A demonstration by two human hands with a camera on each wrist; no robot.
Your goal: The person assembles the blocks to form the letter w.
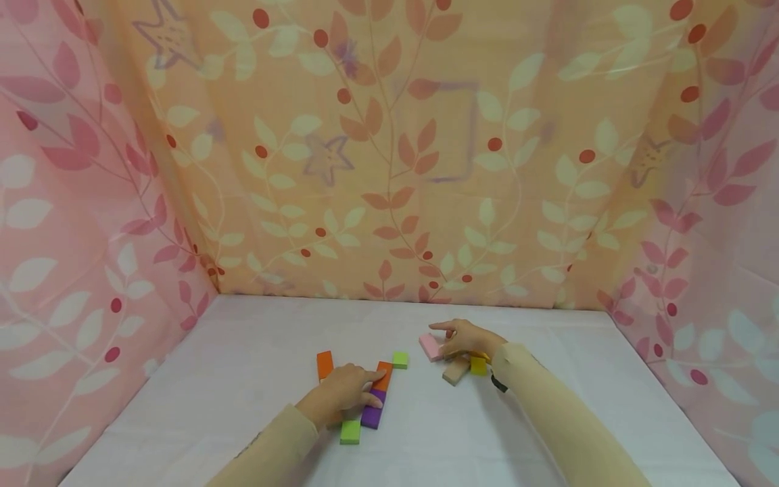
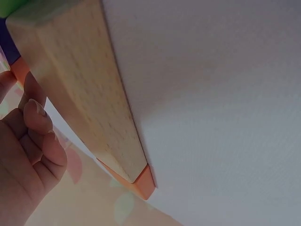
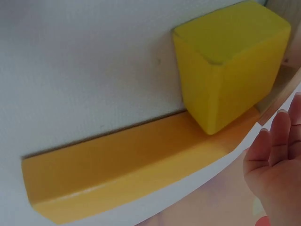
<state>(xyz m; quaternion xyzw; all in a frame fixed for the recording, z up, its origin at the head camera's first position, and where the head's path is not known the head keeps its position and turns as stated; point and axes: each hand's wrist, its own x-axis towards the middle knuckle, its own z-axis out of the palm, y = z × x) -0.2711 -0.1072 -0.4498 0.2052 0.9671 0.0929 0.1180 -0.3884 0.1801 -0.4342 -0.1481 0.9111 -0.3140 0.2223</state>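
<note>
My left hand point(image 1: 341, 393) reaches over a group of blocks. Its index finger touches an orange block point(image 1: 385, 372), and the thumb rests at a purple block point(image 1: 371, 417) in line with it. Below the palm lies a long plain wooden block point(image 2: 89, 84), mostly hidden in the head view, between another orange block point(image 1: 325, 364) and a light green block point(image 1: 350, 431). My right hand point(image 1: 467, 338) is beside a pink block point(image 1: 430, 347), index finger stretched past its far end, lower fingertips at its side. Near that wrist are a wooden block point(image 1: 456, 371), a yellow block point(image 1: 478, 366) and a yellow-orange bar point(image 3: 108, 162).
A second light green block point(image 1: 399, 360) stands by the far end of the orange and purple row. White cloth point(image 1: 255, 352) covers the table. Patterned curtains point(image 1: 389, 203) enclose it at the back and both sides.
</note>
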